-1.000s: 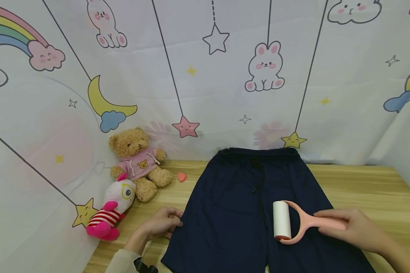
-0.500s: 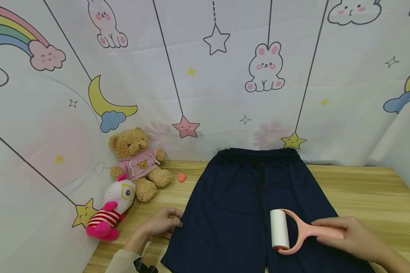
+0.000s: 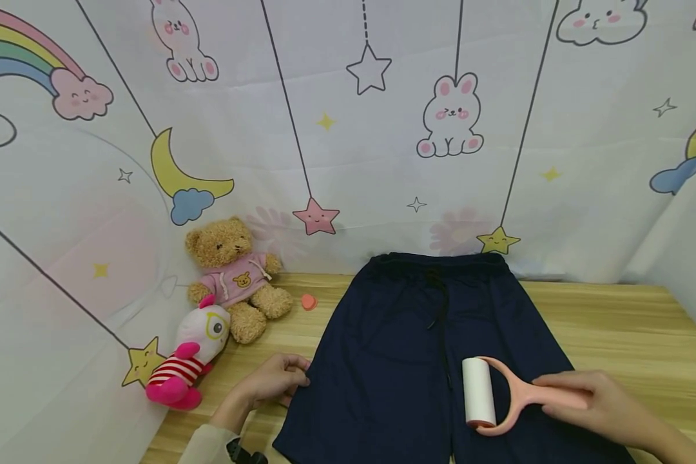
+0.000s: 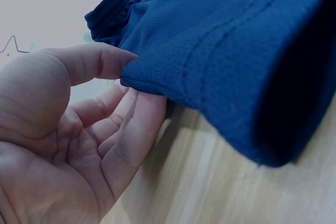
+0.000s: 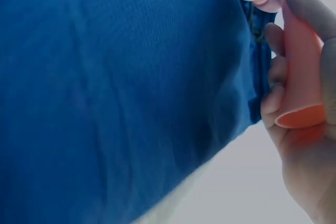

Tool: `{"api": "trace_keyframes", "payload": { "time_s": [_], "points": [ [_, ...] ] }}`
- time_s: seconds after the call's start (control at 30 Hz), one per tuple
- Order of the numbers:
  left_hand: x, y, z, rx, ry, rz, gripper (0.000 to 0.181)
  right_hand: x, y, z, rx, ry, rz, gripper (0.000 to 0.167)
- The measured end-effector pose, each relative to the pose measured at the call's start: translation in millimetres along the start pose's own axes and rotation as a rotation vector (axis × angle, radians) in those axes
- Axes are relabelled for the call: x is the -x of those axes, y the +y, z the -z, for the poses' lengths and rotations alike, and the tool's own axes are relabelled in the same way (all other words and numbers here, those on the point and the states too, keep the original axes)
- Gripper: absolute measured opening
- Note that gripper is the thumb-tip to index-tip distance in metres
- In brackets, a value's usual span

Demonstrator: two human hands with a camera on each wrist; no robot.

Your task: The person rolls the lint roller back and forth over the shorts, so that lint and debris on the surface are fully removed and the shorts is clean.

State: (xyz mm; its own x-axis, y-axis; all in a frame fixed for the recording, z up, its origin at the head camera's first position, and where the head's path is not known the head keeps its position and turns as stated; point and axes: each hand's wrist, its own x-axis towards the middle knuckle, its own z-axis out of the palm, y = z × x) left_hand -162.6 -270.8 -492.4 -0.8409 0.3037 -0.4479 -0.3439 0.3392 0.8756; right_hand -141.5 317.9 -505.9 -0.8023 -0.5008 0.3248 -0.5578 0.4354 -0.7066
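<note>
Navy shorts (image 3: 383,361) lie spread on the wooden table, waistband at the back, a black drawstring (image 3: 444,309) down the front. At their left edge my left hand (image 3: 278,379) pinches the side of the leg; in the left wrist view the thumb lies over the cloth (image 4: 173,66) and the fingers under it. My right hand (image 3: 606,403) grips the pink handle of a lint roller (image 3: 519,390). Its white roll (image 3: 479,392) is over the right leg near the middle seam. The right wrist view shows fingers and thumb wrapped about the handle (image 5: 303,72).
A teddy bear (image 3: 226,277) in a pink hoodie sits at the back left. In front of it leans a pink and white plush toy (image 3: 180,364). A small orange-pink piece (image 3: 309,301) lies by the bear on the table (image 3: 620,322). A printed curtain (image 3: 383,148) hangs behind.
My right hand has drawn the lint roller down the shorts toward me, first a little left, then slightly back right. The left hand keeps its pinch in the same place.
</note>
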Motion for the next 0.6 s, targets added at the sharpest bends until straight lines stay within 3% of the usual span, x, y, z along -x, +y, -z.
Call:
{"api": "trace_keyframes", "payload": {
  "time_s": [0.6],
  "points": [
    [1.9, -0.3, 0.7, -0.002, 0.002, 0.008, 0.031, 24.0, 10.9, 33.1, 0.112, 0.038, -0.105, 0.035]
  ]
}}
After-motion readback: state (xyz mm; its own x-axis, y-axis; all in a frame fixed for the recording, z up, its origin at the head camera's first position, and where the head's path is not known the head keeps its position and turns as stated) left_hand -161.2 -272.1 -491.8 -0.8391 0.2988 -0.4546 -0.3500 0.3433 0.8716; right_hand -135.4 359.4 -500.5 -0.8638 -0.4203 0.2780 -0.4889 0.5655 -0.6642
